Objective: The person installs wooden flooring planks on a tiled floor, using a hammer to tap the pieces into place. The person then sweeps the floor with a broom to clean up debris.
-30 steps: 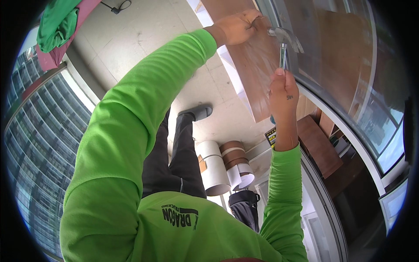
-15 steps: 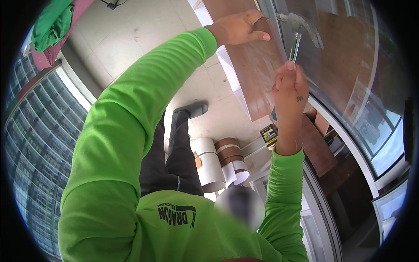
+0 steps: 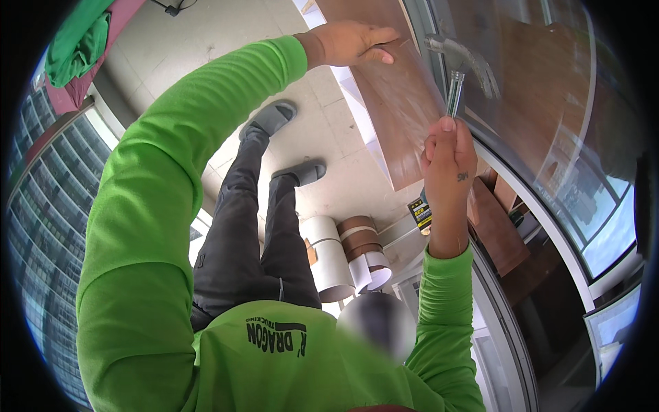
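Observation:
My right hand [image 3: 447, 154] is closed around a claw hammer, holding it upright by its shiny metal shaft [image 3: 455, 93]. The curved head [image 3: 467, 58] shows in front of the glass, somewhat blurred. A bit of bluish grip shows below the hand. My left hand [image 3: 347, 42] is over the far part of a brown wood-grain panel [image 3: 395, 117], thumb and fingers stretched out and apart with nothing between them. Whether it touches the panel I cannot tell. The panel looks film-covered and has white parts along its left side.
A glass pane in a frame [image 3: 542, 137] rises close on the right. Brown and white rolls [image 3: 329, 257] lie near my legs, and a black-and-yellow box [image 3: 421, 214] sits by my right wrist. Green cloth [image 3: 79, 48] hangs at upper left; a black cable [image 3: 171, 9] lies on the floor.
My left hand has moved left, off the panel's upper right corner. My right hand and the hammer have come slightly nearer and left. My left foot has come into view.

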Demonstrator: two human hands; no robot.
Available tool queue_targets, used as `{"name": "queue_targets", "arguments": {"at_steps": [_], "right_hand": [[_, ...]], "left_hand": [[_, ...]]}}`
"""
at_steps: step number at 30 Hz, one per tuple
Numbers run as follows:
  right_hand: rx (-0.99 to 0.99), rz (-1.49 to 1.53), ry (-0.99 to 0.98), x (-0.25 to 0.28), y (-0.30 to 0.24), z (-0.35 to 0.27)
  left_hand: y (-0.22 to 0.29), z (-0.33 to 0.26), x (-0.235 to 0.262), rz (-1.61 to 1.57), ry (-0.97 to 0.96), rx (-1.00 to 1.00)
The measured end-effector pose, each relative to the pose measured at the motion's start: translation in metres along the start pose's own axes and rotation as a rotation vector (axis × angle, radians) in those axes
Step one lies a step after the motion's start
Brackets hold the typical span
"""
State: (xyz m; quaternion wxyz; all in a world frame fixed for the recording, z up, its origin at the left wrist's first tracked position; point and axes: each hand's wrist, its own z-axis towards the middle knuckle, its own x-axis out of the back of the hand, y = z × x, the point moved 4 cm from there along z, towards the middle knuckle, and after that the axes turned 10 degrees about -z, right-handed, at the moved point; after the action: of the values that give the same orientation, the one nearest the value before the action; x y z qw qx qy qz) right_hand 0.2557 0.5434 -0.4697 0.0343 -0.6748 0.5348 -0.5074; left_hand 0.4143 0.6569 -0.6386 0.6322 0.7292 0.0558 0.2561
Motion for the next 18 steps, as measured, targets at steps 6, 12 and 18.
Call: {"name": "queue_targets", "arguments": {"at_steps": [6,12,18], "right_hand": [[0.126,-0.202,-0.008,-0.01,0.016,-0.01],[0.101,-0.187,-0.01,-0.014,0.007,-0.008],[0.125,-0.281,-0.019,-0.022,0.023,-0.004]], "left_hand": [[0.002,-0.013,0.0,0.045,-0.02,0.017],[-0.004,-0.016,-0.005,0.047,-0.001,-0.014],[0.001,-0.018,-0.006,0.011,-0.002,-0.059]]}}
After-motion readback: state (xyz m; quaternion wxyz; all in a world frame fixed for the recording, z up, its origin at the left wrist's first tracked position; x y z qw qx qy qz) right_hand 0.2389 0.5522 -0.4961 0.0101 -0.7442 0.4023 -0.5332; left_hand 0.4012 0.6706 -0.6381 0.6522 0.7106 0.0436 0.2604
